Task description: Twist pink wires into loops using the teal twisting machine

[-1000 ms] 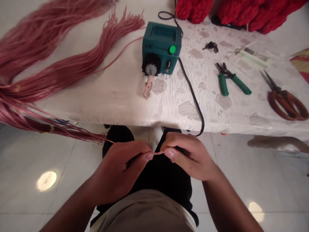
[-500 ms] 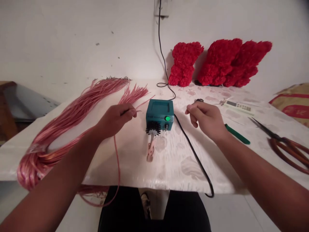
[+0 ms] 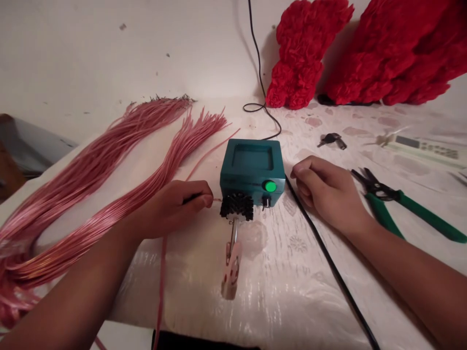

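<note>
A teal machine (image 3: pixel 251 163) with a green button (image 3: pixel 270 186) stands on the table. On its front is a black bristled wheel (image 3: pixel 237 206), and a metal rod leads from it to a pale pink clip (image 3: pixel 231 272). My left hand (image 3: pixel 178 206) is closed just left of the wheel, pinching a thin strand whose tip reaches the bristles. A pink cord (image 3: pixel 161 287) hangs down below that hand. My right hand (image 3: pixel 323 192) is closed to the right of the machine, beside the black cable (image 3: pixel 328 257); whether it holds anything is hidden.
Bundles of pink cords (image 3: pixel 120 131) cover the left side. Red flower bunches (image 3: pixel 302 48) stand against the wall. Green-handled pliers (image 3: pixel 394 194), a black clip-like object (image 3: pixel 332 140) and a pale device with buttons (image 3: pixel 426 148) lie at the right.
The view has moved closer to the table. My left hand has come to the wheel with the strand. My right hand has lowered beside the machine and stays closed.
</note>
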The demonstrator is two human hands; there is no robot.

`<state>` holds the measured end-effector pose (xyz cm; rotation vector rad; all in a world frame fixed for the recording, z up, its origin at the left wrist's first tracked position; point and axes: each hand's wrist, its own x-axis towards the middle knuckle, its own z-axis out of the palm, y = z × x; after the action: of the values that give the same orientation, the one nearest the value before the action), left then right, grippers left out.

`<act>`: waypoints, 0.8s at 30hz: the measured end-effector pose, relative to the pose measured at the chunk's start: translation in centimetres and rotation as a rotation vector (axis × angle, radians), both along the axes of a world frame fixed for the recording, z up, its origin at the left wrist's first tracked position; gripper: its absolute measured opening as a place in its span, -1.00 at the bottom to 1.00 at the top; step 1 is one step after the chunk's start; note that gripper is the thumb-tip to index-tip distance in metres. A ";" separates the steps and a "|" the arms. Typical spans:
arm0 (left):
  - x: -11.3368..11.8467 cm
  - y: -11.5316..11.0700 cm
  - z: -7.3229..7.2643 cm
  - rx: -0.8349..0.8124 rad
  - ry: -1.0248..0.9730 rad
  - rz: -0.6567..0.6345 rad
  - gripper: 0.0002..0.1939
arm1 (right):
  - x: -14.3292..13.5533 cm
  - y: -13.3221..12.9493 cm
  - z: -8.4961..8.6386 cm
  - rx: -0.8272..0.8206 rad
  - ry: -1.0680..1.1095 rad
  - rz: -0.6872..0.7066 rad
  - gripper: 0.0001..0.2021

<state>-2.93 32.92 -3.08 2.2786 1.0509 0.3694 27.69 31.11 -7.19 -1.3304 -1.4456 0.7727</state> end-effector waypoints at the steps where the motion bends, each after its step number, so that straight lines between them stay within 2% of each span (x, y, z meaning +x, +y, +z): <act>1: 0.1 0.0 0.0 -0.012 -0.011 -0.013 -0.71 | 0.0 0.1 0.0 -0.003 -0.019 0.001 -0.77; 8: 0.5 -0.2 0.1 -0.083 -0.094 -0.044 -0.73 | 0.3 0.3 -0.2 0.025 -0.101 0.010 -0.79; 14: 0.4 -0.2 0.3 -0.103 -0.182 -0.043 -0.76 | 0.3 0.2 0.0 -0.037 -0.112 0.016 -0.81; 24: 1.0 -0.4 0.5 -0.117 -0.188 -0.058 -0.75 | 0.3 0.3 -0.1 -0.062 -0.162 0.017 -0.82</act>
<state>-1.94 32.49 -2.56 2.1205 0.8863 0.4752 28.03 31.40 -7.31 -1.4571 -1.5723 0.7394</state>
